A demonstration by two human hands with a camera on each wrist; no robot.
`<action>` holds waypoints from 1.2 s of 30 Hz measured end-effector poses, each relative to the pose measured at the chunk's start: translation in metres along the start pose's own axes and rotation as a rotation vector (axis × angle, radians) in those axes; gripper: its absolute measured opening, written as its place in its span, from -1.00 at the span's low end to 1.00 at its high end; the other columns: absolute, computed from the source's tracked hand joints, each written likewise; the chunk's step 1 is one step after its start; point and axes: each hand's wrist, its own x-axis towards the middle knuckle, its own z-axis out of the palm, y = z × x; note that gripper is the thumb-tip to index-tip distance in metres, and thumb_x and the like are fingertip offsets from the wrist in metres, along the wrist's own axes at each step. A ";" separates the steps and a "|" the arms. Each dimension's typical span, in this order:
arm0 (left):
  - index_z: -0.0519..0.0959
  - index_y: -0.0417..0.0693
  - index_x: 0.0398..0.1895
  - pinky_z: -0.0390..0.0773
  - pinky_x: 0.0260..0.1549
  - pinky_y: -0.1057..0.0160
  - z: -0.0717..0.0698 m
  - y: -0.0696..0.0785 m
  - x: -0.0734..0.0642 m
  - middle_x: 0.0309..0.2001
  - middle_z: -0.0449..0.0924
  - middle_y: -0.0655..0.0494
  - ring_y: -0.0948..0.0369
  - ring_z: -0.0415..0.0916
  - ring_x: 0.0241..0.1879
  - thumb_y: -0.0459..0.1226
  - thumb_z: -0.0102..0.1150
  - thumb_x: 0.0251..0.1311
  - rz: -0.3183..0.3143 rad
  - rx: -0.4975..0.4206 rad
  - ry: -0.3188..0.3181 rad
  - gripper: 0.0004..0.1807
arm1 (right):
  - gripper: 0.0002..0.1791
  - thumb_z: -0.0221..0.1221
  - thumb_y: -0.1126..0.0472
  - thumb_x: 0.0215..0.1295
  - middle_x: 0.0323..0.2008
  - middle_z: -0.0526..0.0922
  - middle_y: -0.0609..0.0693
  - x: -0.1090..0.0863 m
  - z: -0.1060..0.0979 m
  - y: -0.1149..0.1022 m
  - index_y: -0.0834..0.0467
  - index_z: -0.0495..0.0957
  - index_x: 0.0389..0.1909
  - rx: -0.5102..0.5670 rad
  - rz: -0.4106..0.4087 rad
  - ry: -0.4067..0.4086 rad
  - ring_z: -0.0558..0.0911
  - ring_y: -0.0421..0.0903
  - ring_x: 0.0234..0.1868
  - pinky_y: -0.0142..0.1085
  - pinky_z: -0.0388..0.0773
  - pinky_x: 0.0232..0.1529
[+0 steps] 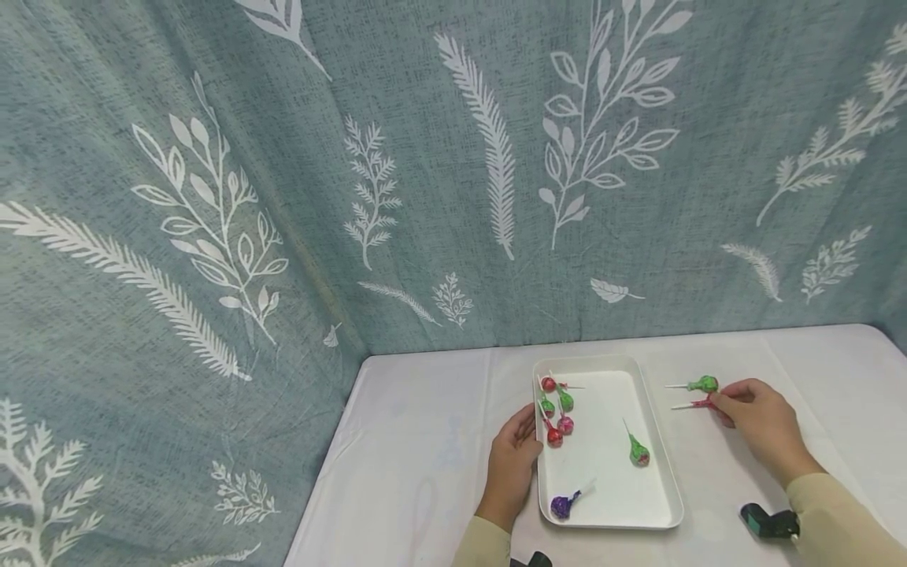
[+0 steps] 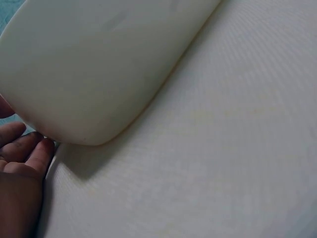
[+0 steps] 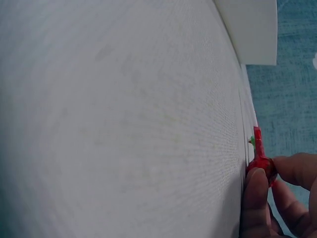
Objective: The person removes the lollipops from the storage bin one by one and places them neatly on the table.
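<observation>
Lollipop point(image 3: 259, 160) in red wrap, pinched by the right hand point(image 1: 764, 424), to the right of the tray point(image 1: 602, 465).
Picking up seems the step in hand; the next move likely calls for a steady pinch, clear of the green lollipop point(image 1: 705, 384) just beside it on the table point(image 1: 418, 441). The left hand point(image 1: 512, 465) rests loosely bent fingers against the tray's left wall. Seven lie inside: two red point(image 1: 554, 436), three green point(image 1: 640, 454), one pink point(image 1: 565, 426), one purple point(image 1: 561, 506); nine in all.
</observation>
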 end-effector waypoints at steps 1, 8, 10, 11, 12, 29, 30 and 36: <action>0.46 -0.27 0.53 0.48 0.38 0.31 0.000 0.000 0.000 0.46 0.52 -0.07 0.01 0.42 0.49 -0.51 0.09 0.31 0.000 0.000 -0.001 -0.34 | -0.63 0.20 0.17 0.59 -0.14 0.73 0.28 0.000 0.000 0.000 0.47 0.52 0.04 -0.008 0.004 0.002 0.70 -0.15 -0.30 -0.44 0.66 -0.42; 0.47 -0.26 0.53 0.47 0.38 0.32 -0.001 -0.002 0.000 0.45 0.53 -0.06 0.04 0.43 0.48 -0.55 0.07 0.29 0.000 -0.015 -0.004 -0.33 | -0.60 0.15 0.12 0.63 -0.16 0.72 0.27 0.000 0.000 0.000 0.46 0.51 0.07 -0.030 0.035 0.010 0.70 -0.10 -0.29 -0.41 0.61 -0.44; 0.47 -0.26 0.53 0.47 0.38 0.32 -0.002 -0.002 0.000 0.45 0.53 -0.06 0.04 0.43 0.49 -0.55 0.06 0.30 0.002 -0.015 -0.006 -0.33 | -0.58 0.14 0.12 0.65 -0.10 0.70 0.33 0.001 0.000 0.000 0.48 0.49 0.10 -0.021 0.044 0.015 0.71 -0.10 -0.28 -0.42 0.65 -0.44; 0.47 -0.26 0.53 0.47 0.38 0.32 -0.002 -0.002 0.000 0.45 0.53 -0.06 0.04 0.42 0.49 -0.55 0.06 0.30 0.003 -0.016 -0.007 -0.34 | -0.58 0.13 0.13 0.65 -0.07 0.68 0.36 0.001 0.000 0.000 0.49 0.48 0.11 -0.015 0.047 0.018 0.71 -0.09 -0.28 -0.42 0.67 -0.44; 0.47 -0.26 0.53 0.47 0.38 0.32 -0.002 -0.003 0.000 0.45 0.53 -0.06 0.04 0.42 0.49 -0.55 0.06 0.31 0.004 -0.015 -0.007 -0.34 | -0.57 0.13 0.12 0.65 -0.04 0.67 0.39 0.000 0.000 0.001 0.49 0.48 0.13 -0.011 0.051 0.023 0.72 -0.09 -0.27 -0.43 0.69 -0.43; 0.48 -0.24 0.53 0.48 0.37 0.32 -0.002 -0.004 0.001 0.45 0.53 -0.06 0.03 0.43 0.48 -0.53 0.10 0.30 0.005 -0.007 -0.004 -0.33 | -0.52 0.09 0.04 0.69 0.11 0.56 0.40 -0.006 -0.002 -0.008 0.43 0.50 0.22 0.046 -0.033 0.043 0.66 -0.13 -0.24 -0.42 0.67 -0.41; 0.48 -0.24 0.53 0.48 0.37 0.32 -0.002 -0.003 0.001 0.45 0.53 -0.06 0.03 0.43 0.48 -0.53 0.10 0.29 0.005 -0.006 -0.004 -0.33 | -0.52 0.10 0.04 0.69 0.09 0.57 0.39 -0.006 -0.002 -0.010 0.43 0.51 0.21 0.052 -0.049 0.044 0.67 -0.15 -0.25 -0.42 0.67 -0.41; 0.46 -0.26 0.53 0.47 0.38 0.32 -0.002 -0.001 0.000 0.46 0.52 -0.07 0.02 0.42 0.49 -0.53 0.09 0.28 0.007 -0.009 -0.007 -0.32 | -0.56 0.17 0.07 0.67 0.03 0.62 0.37 -0.009 0.003 -0.022 0.43 0.54 0.16 0.062 -0.128 0.050 0.67 -0.23 -0.30 -0.43 0.64 -0.41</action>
